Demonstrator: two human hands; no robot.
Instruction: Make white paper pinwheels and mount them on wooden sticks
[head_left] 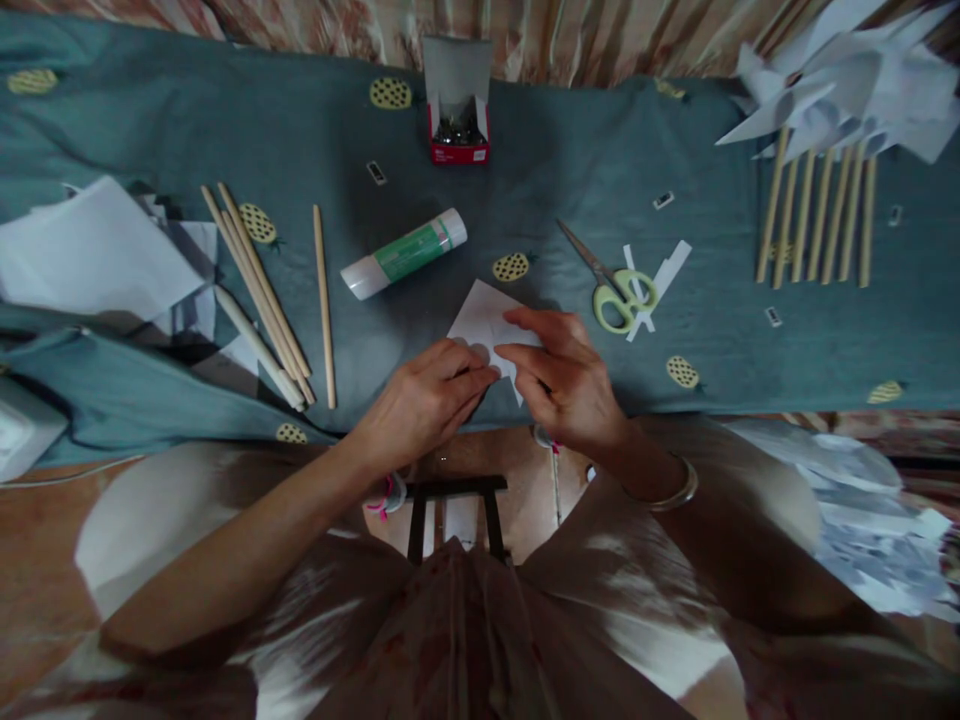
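A small white paper piece [480, 315] lies at the near edge of the teal cloth [570, 170]. My left hand [424, 400] pinches its near left part, fingers closed on it. My right hand [559, 375] presses and grips its right side, fingers curled over the paper. A glue stick [403, 253] lies just beyond the paper. Green-handled scissors [611, 280] rest to the right, beside white paper strips [660, 275].
Several wooden sticks [262, 290] lie at left next to white paper sheets [90, 250]. A red box of pins [458, 125] stands at the back. More sticks [817, 215] with finished paper pinwheels [847, 80] lie at right. Paper scraps [877, 530] cover the floor at right.
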